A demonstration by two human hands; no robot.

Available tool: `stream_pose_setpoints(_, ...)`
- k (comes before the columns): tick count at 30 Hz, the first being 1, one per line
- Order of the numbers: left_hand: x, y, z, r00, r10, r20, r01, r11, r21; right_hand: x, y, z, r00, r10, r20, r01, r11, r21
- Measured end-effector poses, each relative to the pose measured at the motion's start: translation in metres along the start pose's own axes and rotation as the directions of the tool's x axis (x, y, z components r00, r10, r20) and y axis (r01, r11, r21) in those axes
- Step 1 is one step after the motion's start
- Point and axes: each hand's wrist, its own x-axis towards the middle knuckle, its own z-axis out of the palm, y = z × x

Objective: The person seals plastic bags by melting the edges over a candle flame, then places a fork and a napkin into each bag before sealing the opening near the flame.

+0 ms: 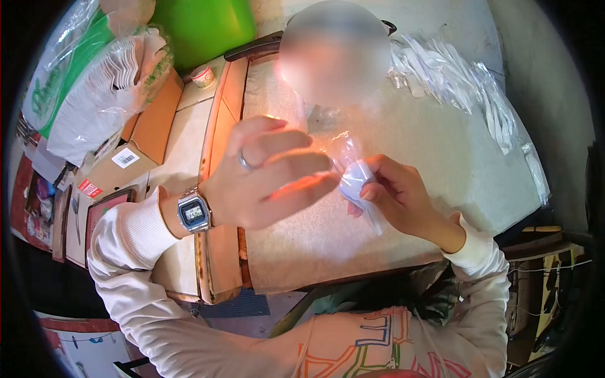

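Observation:
My right hand [397, 192] is closed around a small packet [357, 179], something white inside clear plastic. The clear film stands up above my fingers, and a see-through tail hangs below them. My left hand [280, 170], with a ring and a wristwatch [193, 213], is held over the table to the left of the packet. Its fingers are stretched out and apart, the fingertips right beside the clear film. An orange glow lights the edges of these fingers.
Long white plastic-wrapped packets [441, 72] lie piled along the table's [328, 252] right side. A black handle [255, 46] sticks out beside a blurred area at the back. Left are a cardboard box [135, 148], a bag of stacked white items [110, 88], a small cup [203, 77] and a green container [205, 28].

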Motion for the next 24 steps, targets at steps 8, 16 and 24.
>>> stream_pose_setpoints(8,0.010,-0.008,-0.001,0.814,-0.580,0.046,0.546,0.735,-0.402,-0.001,0.008,-0.002,0.998,0.053,-0.031,-0.050,0.993,0.106)
stream_pose_setpoints(16,0.014,0.000,0.001,0.657,-0.734,0.172,0.685,0.486,-0.542,-0.002,0.015,-0.005,0.996,0.090,-0.007,-0.088,0.987,0.137)
stream_pose_setpoints(24,0.008,0.000,0.002,0.633,-0.734,0.246,0.724,0.449,-0.524,-0.001,0.010,-0.002,0.998,0.056,0.016,-0.057,0.995,0.076)
